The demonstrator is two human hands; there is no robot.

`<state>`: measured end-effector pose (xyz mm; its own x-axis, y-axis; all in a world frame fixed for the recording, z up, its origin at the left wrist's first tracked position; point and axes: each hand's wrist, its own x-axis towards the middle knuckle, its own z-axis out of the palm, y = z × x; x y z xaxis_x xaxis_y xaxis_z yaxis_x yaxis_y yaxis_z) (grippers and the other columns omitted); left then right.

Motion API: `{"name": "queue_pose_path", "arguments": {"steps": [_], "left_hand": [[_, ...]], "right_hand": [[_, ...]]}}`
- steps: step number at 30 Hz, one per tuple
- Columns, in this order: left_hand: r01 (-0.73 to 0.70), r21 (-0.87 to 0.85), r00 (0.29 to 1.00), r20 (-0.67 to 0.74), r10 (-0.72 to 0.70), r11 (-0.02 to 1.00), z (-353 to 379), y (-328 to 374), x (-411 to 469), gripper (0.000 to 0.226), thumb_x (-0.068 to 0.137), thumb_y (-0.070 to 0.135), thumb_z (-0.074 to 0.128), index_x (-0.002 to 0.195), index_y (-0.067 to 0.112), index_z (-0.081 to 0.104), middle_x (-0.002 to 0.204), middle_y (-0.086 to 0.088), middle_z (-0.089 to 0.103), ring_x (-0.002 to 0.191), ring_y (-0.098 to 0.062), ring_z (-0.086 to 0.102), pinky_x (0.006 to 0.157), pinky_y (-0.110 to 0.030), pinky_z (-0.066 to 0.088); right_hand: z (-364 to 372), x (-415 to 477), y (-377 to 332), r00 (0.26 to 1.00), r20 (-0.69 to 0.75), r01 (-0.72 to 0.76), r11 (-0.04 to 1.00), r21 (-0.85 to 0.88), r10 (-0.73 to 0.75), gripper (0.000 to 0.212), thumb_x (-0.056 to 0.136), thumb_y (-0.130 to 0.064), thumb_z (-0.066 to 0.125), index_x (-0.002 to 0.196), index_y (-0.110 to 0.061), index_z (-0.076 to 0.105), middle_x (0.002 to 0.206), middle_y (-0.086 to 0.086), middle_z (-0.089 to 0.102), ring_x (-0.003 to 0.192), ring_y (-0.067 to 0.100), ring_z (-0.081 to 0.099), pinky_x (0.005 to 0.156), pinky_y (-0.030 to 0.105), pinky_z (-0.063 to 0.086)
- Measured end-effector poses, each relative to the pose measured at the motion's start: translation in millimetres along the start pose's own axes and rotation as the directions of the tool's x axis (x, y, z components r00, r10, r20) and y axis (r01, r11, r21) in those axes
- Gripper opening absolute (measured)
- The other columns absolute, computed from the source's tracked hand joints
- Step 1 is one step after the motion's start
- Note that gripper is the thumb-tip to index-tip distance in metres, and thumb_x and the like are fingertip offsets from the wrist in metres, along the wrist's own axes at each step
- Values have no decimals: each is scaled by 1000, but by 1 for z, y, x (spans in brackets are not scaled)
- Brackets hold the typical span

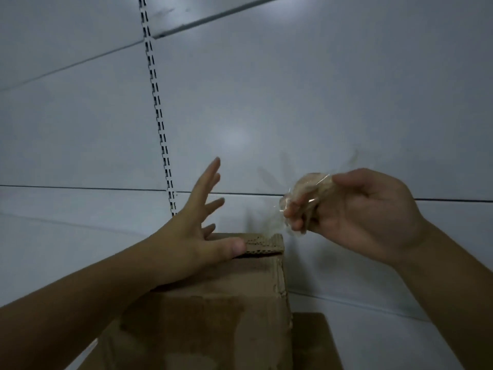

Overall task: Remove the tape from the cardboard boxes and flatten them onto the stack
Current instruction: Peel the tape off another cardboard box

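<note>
A brown cardboard box (221, 311) stands low in the middle, its far top flap edge showing corrugation. My left hand (197, 225) rests on that top edge with fingers spread straight and the thumb lying along the flap. To the right and a little above the box, my right hand (354, 212) grips a crumpled wad of clear tape (306, 196), with a blurred loose strand trailing down toward the box corner.
Flat cardboard (314, 343) lies under and to the right of the box. Behind is a pale panelled wall (293, 89) with a vertical slotted shelving rail (157, 108) left of centre.
</note>
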<state>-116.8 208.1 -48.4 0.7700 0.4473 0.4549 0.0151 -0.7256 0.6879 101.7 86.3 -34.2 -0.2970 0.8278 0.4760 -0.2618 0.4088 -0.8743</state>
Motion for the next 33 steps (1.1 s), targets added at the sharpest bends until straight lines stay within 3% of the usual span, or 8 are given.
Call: {"name": "queue_pose_path", "arguments": {"steps": [4, 8, 12, 16, 19, 23, 27, 33], "left_hand": [[-55, -45, 965, 253, 65, 997, 3, 1, 2, 94, 60, 70, 69, 141, 40, 32, 140, 14, 47, 135, -12, 41, 110, -38, 37], [-66, -191, 992, 95, 85, 979, 1, 12, -2, 36, 89, 42, 52, 113, 17, 61, 102, -5, 72, 97, -13, 69, 81, -18, 52], [52, -417, 997, -27, -70, 907, -7, 12, -4, 36, 92, 35, 46, 97, 9, 69, 92, -15, 75, 88, -28, 72, 73, -26, 59], [100, -498, 993, -2, -116, 861, -6, 13, -6, 33, 91, 30, 53, 96, 1, 70, 97, -29, 68, 89, -39, 69, 73, -32, 61], [121, -521, 992, 79, -94, 845, -6, 15, -7, 26, 91, 25, 55, 91, 4, 71, 82, -17, 71, 71, -23, 68, 66, -27, 60], [144, -553, 976, 214, -27, 821, -7, 15, -7, 14, 87, 15, 60, 86, 9, 72, 77, -8, 75, 68, -16, 71, 67, -25, 60], [73, -550, 983, 180, 32, 832, -9, 13, -8, 8, 77, 2, 68, 85, 3, 68, 68, -8, 73, 58, -15, 68, 61, -22, 58], [-179, -319, 972, 91, 218, 931, -5, 13, -9, 15, 78, -1, 70, 74, 10, 61, 58, -6, 63, 51, -12, 61, 54, -18, 52]], "right_hand": [[23, 7, 11, 992, 102, -76, 995, 65, 69, 55, 78, -33, 51, 119, 4, 56, 110, 26, 60, 98, 32, 57, 92, 37, 46], [54, 34, 20, 982, -189, -60, 973, -223, 17, 40, 79, -30, 61, 109, -6, 68, 111, 13, 68, 104, 29, 61, 96, 45, 47], [72, 57, 8, 940, -336, -238, 815, -529, 57, 33, 83, -21, 50, 111, -14, 66, 119, 17, 65, 110, 35, 61, 100, 48, 43], [74, 58, -17, 907, -294, -409, 797, -445, 301, 34, 83, -11, 51, 114, -12, 64, 123, 14, 64, 112, 27, 62, 90, 29, 53], [76, 56, -30, 872, -314, -481, 780, -400, 376, 34, 82, -9, 47, 109, -9, 66, 113, 13, 68, 102, 25, 66, 85, 31, 56], [84, 52, -32, 841, -393, -508, 792, -338, 371, 36, 66, -12, 53, 97, -7, 72, 107, 16, 69, 89, 28, 70, 71, 34, 58], [92, 43, -34, 790, -547, -491, 822, -290, 279, 41, 73, -23, 39, 93, -2, 68, 97, 18, 72, 80, 32, 71, 66, 36, 59], [109, 18, -36, 687, -690, -584, 737, -341, 226, 35, 95, -25, 38, 93, -5, 66, 97, 14, 73, 80, 28, 71, 62, 30, 59]]}}
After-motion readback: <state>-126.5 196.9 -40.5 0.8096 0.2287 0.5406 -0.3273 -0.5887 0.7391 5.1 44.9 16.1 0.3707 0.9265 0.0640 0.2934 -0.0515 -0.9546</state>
